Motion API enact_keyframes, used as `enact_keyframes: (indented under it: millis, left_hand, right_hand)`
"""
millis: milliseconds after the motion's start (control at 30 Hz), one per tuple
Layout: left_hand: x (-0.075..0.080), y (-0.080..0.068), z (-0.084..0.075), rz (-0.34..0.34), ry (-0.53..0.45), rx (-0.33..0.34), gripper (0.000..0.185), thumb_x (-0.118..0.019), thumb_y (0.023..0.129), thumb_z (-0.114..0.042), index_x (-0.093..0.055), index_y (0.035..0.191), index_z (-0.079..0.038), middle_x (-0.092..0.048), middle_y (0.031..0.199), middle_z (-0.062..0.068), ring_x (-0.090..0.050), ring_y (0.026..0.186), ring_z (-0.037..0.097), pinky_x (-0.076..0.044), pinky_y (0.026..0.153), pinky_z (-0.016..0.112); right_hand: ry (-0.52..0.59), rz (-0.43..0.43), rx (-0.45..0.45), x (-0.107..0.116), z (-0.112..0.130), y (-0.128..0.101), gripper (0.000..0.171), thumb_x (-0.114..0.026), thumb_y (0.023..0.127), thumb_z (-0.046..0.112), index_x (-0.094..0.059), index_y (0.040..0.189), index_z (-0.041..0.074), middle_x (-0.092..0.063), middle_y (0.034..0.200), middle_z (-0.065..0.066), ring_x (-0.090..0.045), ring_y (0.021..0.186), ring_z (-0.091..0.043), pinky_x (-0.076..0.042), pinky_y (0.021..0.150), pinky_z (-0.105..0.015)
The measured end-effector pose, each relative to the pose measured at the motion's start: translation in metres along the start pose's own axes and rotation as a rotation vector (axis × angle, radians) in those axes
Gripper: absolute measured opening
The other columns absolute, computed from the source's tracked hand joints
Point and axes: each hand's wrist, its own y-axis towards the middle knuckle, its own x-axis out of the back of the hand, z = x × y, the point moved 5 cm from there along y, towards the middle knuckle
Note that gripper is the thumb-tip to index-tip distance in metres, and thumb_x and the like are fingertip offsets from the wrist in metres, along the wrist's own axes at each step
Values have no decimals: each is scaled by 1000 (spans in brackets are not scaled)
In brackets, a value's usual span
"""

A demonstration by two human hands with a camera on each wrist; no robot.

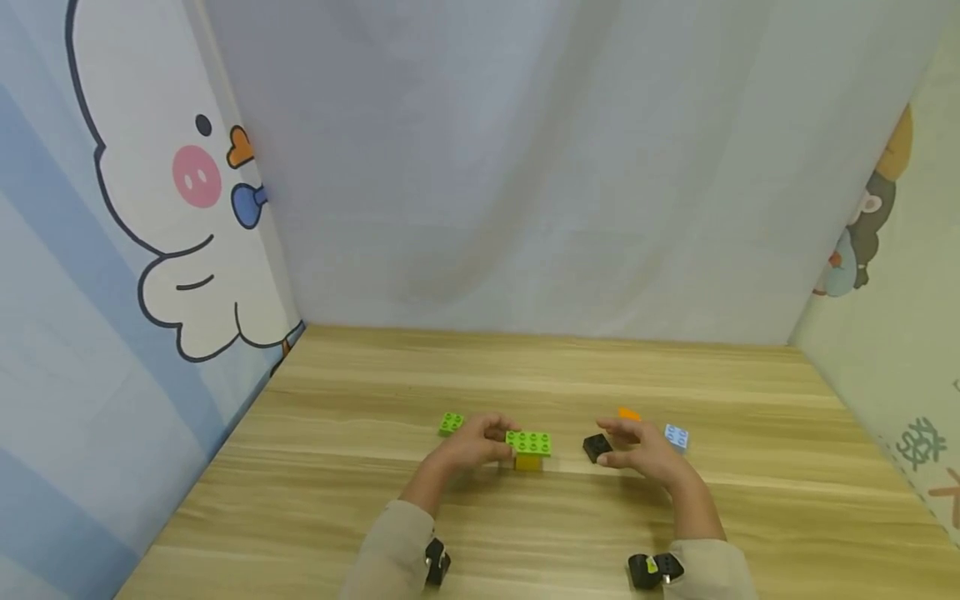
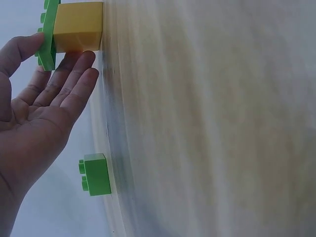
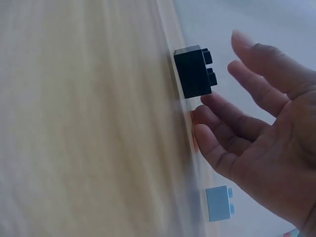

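Observation:
A flat bright green brick (image 1: 528, 441) with several studs lies on top of a yellow block (image 1: 527, 462), which stands on the table. My left hand (image 1: 474, 443) pinches the left end of the green brick, its thumb on the near edge. In the left wrist view the other fingers reach beside the yellow block (image 2: 78, 28). To the right is a black brick (image 1: 597, 447), studs up. Around it, but apart from it, curves my right hand (image 1: 643, 452), with nothing between thumb and fingers (image 3: 215, 148).
A small green brick (image 1: 451, 424) sits left of my left hand. Behind my right hand lies an orange brick (image 1: 629, 414), mostly covered in the right wrist view. Further right is a light blue brick (image 1: 677, 437). A pale curtain (image 1: 540, 208) hangs behind the wooden table (image 1: 555, 533).

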Motion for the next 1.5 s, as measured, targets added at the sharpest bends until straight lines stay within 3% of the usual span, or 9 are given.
enact_keyframes:
  millis: [267, 467, 667, 967, 1233, 1500]
  left_hand:
    - [1, 1, 0, 19, -1, -4, 36, -67, 92, 2, -61, 127, 8, -70, 118, 22, -67, 106, 23, -56, 89, 35]
    - [1, 0, -2, 12, 5, -1, 37, -68, 91, 1, -62, 127, 8, -69, 120, 22, -67, 107, 24, -57, 89, 37]
    - [1, 1, -2, 5, 5, 0, 37, -69, 91, 1, -62, 126, 8, -70, 119, 22, -68, 107, 26, -57, 89, 37]
    - [0, 1, -5, 8, -24, 4, 35, -68, 91, 3, -62, 125, 9, -70, 116, 21, -67, 103, 22, -57, 87, 34]
    - [-2, 1, -3, 3, -16, 11, 35, -70, 92, 2, -63, 125, 7, -69, 113, 18, -66, 101, 20, -56, 85, 33]
    - [-2, 1, -2, -9, -17, 20, 35, -70, 91, 1, -64, 125, 6, -70, 113, 16, -66, 101, 19, -55, 86, 33]
  right_hand:
    - [-45, -14, -24, 5, -6, 5, 65, -76, 91, 4, -46, 145, -14, -55, 138, -35, -55, 124, -50, -52, 100, -54]
    - [-135, -36, -13, 6, -11, 15, 55, -77, 84, -3, -60, 135, -11, -65, 120, -25, -61, 111, -37, -53, 95, -50]
    - [-206, -31, -17, 7, -9, 19, 47, -77, 81, -3, -67, 127, -8, -67, 111, -20, -62, 105, -35, -54, 91, -50]
    - [-202, -69, 12, 12, -4, 13, 43, -77, 84, -3, -68, 125, -9, -69, 109, -21, -64, 101, -34, -56, 84, -43]
    - [-157, -98, 11, 18, 2, 6, 44, -79, 87, 4, -65, 127, -10, -67, 118, -24, -63, 109, -39, -54, 93, -53]
    - [-142, -101, -9, 20, 6, 5, 46, -79, 88, 8, -64, 127, -10, -67, 119, -23, -63, 108, -36, -54, 93, -52]
